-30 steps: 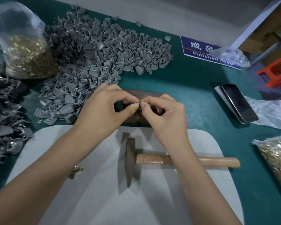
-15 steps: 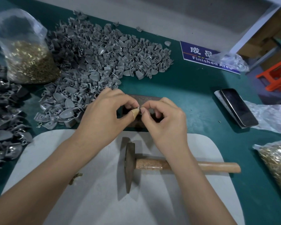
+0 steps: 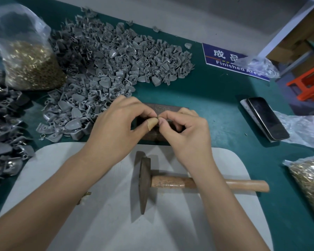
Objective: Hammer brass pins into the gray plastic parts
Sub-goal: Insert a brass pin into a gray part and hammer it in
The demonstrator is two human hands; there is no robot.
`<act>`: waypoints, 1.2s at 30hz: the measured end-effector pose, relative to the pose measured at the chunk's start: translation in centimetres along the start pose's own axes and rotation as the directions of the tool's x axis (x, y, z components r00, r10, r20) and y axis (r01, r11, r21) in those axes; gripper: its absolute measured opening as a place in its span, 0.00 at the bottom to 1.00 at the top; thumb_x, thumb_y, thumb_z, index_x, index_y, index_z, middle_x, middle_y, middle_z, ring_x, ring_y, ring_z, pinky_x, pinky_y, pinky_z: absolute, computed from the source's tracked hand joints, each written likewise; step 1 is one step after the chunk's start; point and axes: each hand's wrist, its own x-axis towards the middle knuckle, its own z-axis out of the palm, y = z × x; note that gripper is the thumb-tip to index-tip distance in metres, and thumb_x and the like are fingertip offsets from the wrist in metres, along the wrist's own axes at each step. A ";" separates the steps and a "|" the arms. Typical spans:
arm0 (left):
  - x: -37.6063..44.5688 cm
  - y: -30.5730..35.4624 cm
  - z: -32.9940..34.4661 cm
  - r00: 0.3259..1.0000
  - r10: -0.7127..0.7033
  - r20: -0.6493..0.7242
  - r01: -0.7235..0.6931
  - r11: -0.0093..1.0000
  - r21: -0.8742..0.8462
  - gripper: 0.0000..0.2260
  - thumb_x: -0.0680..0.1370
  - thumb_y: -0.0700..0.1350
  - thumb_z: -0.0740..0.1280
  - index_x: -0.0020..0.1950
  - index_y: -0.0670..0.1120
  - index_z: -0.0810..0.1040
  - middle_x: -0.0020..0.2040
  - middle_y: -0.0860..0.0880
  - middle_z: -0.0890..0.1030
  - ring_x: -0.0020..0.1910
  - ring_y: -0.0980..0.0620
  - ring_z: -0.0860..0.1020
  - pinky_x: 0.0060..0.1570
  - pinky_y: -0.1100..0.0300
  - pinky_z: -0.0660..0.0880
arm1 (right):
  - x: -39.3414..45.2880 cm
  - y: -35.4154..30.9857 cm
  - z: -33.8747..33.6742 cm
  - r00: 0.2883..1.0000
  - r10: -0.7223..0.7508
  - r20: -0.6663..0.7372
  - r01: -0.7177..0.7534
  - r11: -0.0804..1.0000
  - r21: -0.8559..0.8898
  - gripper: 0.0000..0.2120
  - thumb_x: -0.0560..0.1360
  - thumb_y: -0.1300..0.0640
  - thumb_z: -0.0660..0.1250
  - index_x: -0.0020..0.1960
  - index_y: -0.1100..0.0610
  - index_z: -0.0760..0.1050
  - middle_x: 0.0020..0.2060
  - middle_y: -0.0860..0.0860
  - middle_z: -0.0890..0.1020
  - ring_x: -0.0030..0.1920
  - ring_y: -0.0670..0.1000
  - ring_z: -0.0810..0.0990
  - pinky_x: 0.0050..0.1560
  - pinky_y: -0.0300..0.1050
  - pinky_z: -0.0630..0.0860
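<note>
My left hand [image 3: 120, 124] and my right hand [image 3: 187, 131] meet fingertip to fingertip over a rusty metal block [image 3: 170, 108]. Together they pinch a small piece [image 3: 157, 118] that the fingers almost wholly hide; I cannot tell if it is a pin or a gray part. My left thumb wears tan tape. The hammer [image 3: 144, 178] lies untouched on the white mat [image 3: 107, 223], its wooden handle pointing right under my right forearm. A big pile of gray plastic parts [image 3: 107, 60] covers the table's far left. A clear bag of brass pins [image 3: 31, 66] stands at the far left.
A second bag of brass pins [image 3: 308, 180] lies at the right edge. Darker gray parts [image 3: 2, 124] are heaped on the left. A phone [image 3: 266, 118] rests on a plastic bag at the right, a blue "Finished Area" sign [image 3: 225, 58] behind it. An orange stool [image 3: 310, 84] stands beyond the table.
Both hands stay pinched together over the metal block; the fingertips shift only slightly. The hammer has not moved.
</note>
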 end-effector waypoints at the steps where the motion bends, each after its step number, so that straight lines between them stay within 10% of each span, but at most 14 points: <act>1: 0.0 0.0 0.0 1.000 -0.005 -0.003 0.005 1.000 -0.005 0.06 0.78 0.54 0.69 0.50 0.55 0.83 0.45 0.59 0.78 0.49 0.54 0.73 0.48 0.52 0.73 | 0.0 0.0 0.0 1.000 0.013 0.001 -0.013 1.000 0.003 0.05 0.75 0.54 0.72 0.41 0.49 0.85 0.30 0.44 0.66 0.39 0.48 0.71 0.51 0.65 0.71; 12: -0.1 0.4 -0.2 1.000 0.007 -0.010 -0.005 0.986 0.165 0.05 0.79 0.55 0.67 0.50 0.58 0.81 0.45 0.60 0.76 0.47 0.57 0.67 0.39 0.57 0.66 | 0.2 0.7 -0.3 0.999 0.026 0.027 -0.027 0.999 0.045 0.07 0.76 0.59 0.74 0.41 0.51 0.86 0.30 0.45 0.67 0.39 0.50 0.70 0.43 0.41 0.65; 20: 0.1 1.0 -0.2 0.999 0.030 0.022 -0.034 0.970 0.242 0.09 0.80 0.54 0.66 0.53 0.52 0.82 0.47 0.57 0.76 0.52 0.53 0.70 0.44 0.55 0.70 | -0.1 0.6 -0.5 0.999 -0.041 0.003 0.041 0.998 -0.052 0.04 0.76 0.55 0.73 0.49 0.48 0.87 0.34 0.47 0.75 0.42 0.50 0.76 0.49 0.63 0.73; 25: 0.1 1.1 -0.4 0.997 0.068 0.047 -0.080 0.933 0.351 0.09 0.82 0.53 0.64 0.55 0.52 0.81 0.49 0.54 0.76 0.55 0.51 0.70 0.47 0.56 0.68 | -2.3 0.7 -2.6 0.989 -0.135 -0.066 0.126 0.985 -0.119 0.12 0.80 0.54 0.70 0.62 0.53 0.83 0.45 0.46 0.78 0.47 0.48 0.77 0.52 0.55 0.76; 32: 0.0 1.2 -0.4 0.996 0.065 0.062 -0.083 0.930 0.357 0.08 0.82 0.52 0.64 0.55 0.51 0.81 0.50 0.54 0.76 0.56 0.51 0.69 0.47 0.59 0.64 | -10.3 2.1 -7.4 0.929 -0.124 0.348 0.266 0.877 -0.399 0.15 0.80 0.45 0.66 0.62 0.52 0.82 0.52 0.47 0.78 0.51 0.52 0.77 0.51 0.54 0.76; 36: 0.0 1.3 -0.4 0.997 0.032 0.064 -0.050 0.947 0.317 0.07 0.81 0.52 0.65 0.55 0.53 0.81 0.50 0.57 0.76 0.56 0.53 0.70 0.47 0.56 0.67 | -10.7 1.5 -8.9 0.870 -0.263 0.416 0.480 0.637 -0.602 0.13 0.82 0.51 0.61 0.55 0.54 0.83 0.47 0.50 0.80 0.43 0.55 0.80 0.43 0.52 0.75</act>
